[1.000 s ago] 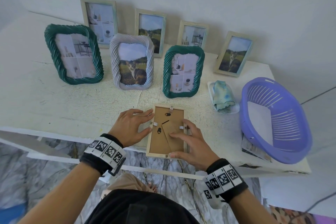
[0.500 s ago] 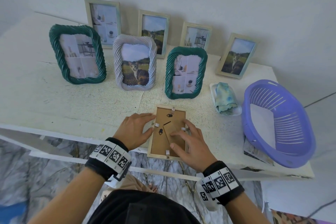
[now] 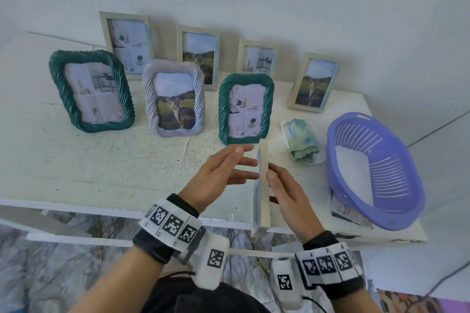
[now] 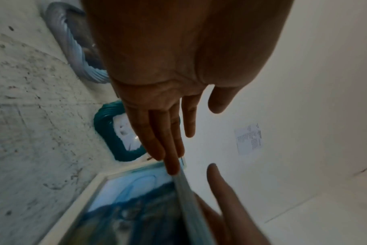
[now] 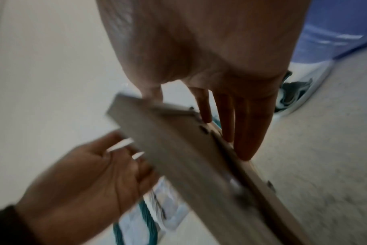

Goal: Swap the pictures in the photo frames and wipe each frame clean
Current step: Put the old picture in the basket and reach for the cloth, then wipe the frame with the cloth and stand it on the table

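**Frame on edge between two flat hands**

We have the wooden frame (image 3: 262, 180) lifted off the table (image 3: 101, 160) and standing on edge, pressed between our two palms near the front table edge. Left hand (image 3: 218, 175) has its fingers straight, tips on the glass side; right hand (image 3: 287, 193) has straight fingers flat on the backing side. Neither hand curls round it, so it is a sandwich hold, not a clamp.

Handling, as we judge it: light, stiff, thin. The glass face is likely slick and breakable. The backing tabs (image 5: 203, 128) sit right under the right fingertips (image 5: 244, 145); if loose, the board and picture could drop out. Better hold: thumbs and fingers wrapped over the long wooden rails, off the glass.

The cloth (image 3: 302, 142) lies beyond the right hand, with the purple basket (image 3: 376, 173) further right. A green frame (image 3: 245, 109) stands just beyond the fingertips, so watch for a knock.
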{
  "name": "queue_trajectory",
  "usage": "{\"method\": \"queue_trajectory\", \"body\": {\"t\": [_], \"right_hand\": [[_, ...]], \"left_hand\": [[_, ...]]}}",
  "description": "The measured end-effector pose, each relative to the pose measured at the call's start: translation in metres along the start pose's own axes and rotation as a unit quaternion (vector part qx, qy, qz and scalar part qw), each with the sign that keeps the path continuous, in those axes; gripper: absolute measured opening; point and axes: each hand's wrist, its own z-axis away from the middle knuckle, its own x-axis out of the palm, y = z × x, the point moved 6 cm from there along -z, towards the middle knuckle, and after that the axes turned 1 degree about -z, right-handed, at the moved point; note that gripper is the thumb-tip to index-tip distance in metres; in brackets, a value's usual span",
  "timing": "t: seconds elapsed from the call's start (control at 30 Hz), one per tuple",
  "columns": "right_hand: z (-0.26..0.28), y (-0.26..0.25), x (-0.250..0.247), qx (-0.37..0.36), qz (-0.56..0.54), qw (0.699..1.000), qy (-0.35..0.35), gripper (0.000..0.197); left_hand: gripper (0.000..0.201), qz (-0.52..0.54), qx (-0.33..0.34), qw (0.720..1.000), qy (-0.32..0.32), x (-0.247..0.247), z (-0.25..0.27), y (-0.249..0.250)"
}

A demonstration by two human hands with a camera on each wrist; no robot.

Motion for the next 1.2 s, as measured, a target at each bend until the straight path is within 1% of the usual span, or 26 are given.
{"method": "queue_trajectory", "body": {"t": [0.07, 0.13, 0.17, 0.2, 0.27, 0.33, 0.4, 0.47, 0.5, 0.53, 0.57, 0.6, 0.63, 0.67, 0.7, 0.73, 0.77, 0.83, 0.87, 0.93, 1.03, 1.1, 1.13, 1.2], "right_hand": [[0.002, -0.001, -0.018, 0.013, -0.012, 0.999, 0.045, 0.035], [0.004, 0.005, -0.035, 0.024, 0.002, 0.997, 0.078, 0.021], [0.004, 0.009, -0.042, 0.029, 0.011, 0.995, 0.094, 0.017], [0.004, 0.014, -0.047, 0.037, 0.015, 0.994, 0.106, 0.015], [0.006, 0.023, -0.052, 0.048, -0.014, 0.991, 0.122, 0.016], [0.005, 0.03, -0.05, 0.06, -0.095, 0.985, 0.133, 0.02], [0.004, 0.033, -0.041, 0.089, -0.218, 0.963, 0.131, 0.02], [0.003, 0.03, -0.026, 0.123, -0.317, 0.934, 0.106, 0.021], [0.001, 0.027, -0.02, 0.131, -0.334, 0.929, 0.089, 0.022], [-0.002, 0.024, -0.015, 0.133, -0.326, 0.933, 0.07, 0.022], [-0.005, 0.02, -0.012, 0.131, -0.301, 0.943, 0.054, 0.022], [-0.01, 0.017, -0.012, 0.121, -0.247, 0.96, 0.046, 0.022], [-0.018, 0.013, -0.015, 0.098, -0.159, 0.981, 0.049, 0.022], [-0.028, 0.01, -0.021, 0.066, -0.049, 0.995, 0.059, 0.024], [-0.04, 0.006, -0.028, 0.034, 0.066, 0.995, 0.07, 0.028], [-0.052, -0.001, -0.034, 0.003, 0.165, 0.983, 0.085, 0.031], [-0.065, -0.007, -0.04, -0.019, 0.237, 0.966, 0.104, 0.033], [-0.094, -0.012, -0.052, -0.034, 0.335, 0.932, 0.136, 0.035], [-0.11, -0.011, -0.057, -0.02, 0.378, 0.914, 0.145, 0.036], [-0.137, -0.004, -0.066, 0.035, 0.45, 0.881, 0.141, 0.038], [-0.161, 0.013, -0.074, 0.117, 0.51, 0.842, 0.128, 0.038], [-0.168, 0.025, -0.076, 0.153, 0.532, 0.824, 0.118, 0.044], [-0.17, 0.03, -0.076, 0.164, 0.534, 0.821, 0.117, 0.046], [-0.173, 0.037, -0.079, 0.168, 0.519, 0.829, 0.125, 0.044]], "left_hand": [[0.031, -0.033, 0.003, 0.999, -0.01, 0.01, -0.008, -0.008], [0.023, -0.103, 0.009, 0.995, 0.005, 0.012, -0.017, -0.021], [0.021, -0.129, 0.001, 0.992, 0.01, 0.011, -0.02, -0.03], [0.022, -0.146, -0.013, 0.989, 0.014, 0.01, -0.023, -0.04], [0.03, -0.158, -0.048, 0.986, 0.026, 0.006, -0.025, -0.058], [0.04, -0.138, -0.079, 0.987, 0.03, 0.007, -0.024, -0.069], [0.041, -0.051, -0.091, 0.994, 0.036, 0.007, -0.02, -0.072], [0.035, 0.034, -0.078, 0.995, 0.048, 0.005, -0.015, -0.067], [0.036, 0.048, -0.064, 0.995, 0.066, -0.001, -0.013, -0.066], [0.037, 0.052, -0.047, 0.993, 0.09, -0.007, -0.013, -0.066], [0.04, 0.045, -0.027, 0.992, 0.114, -0.015, -0.012, -0.066], [0.044, 0.034, -0.011, 0.991, 0.131, -0.024, -0.011, -0.067], [0.048, 0.02, 0.0, 0.99, 0.142, -0.031, -0.01, -0.068], [0.048, 0.004, 0.008, 0.988, 0.152, -0.037, -0.008, -0.068], [0.046, -0.015, 0.017, 0.987, 0.161, -0.043, -0.006, -0.067], [0.042, -0.028, 0.025, 0.984, 0.173, -0.049, -0.005, -0.065], [0.038, -0.033, 0.032, 0.982, 0.182, -0.054, -0.003, -0.064], [0.04, -0.029, 0.044, 0.98, 0.19, -0.061, 0.0, -0.062], [0.04, -0.026, 0.046, 0.98, 0.193, -0.063, 0.002, -0.06], [0.041, -0.026, 0.048, 0.978, 0.202, -0.066, 0.004, -0.058], [0.042, -0.027, 0.064, 0.975, 0.212, -0.068, 0.006, -0.054], [0.043, -0.029, 0.073, 0.974, 0.214, -0.069, 0.007, -0.054], [0.044, -0.025, 0.075, 0.973, 0.216, -0.07, 0.008, -0.054], [0.043, -0.016, 0.081, 0.971, 0.223, -0.072, 0.008, -0.054]]}}
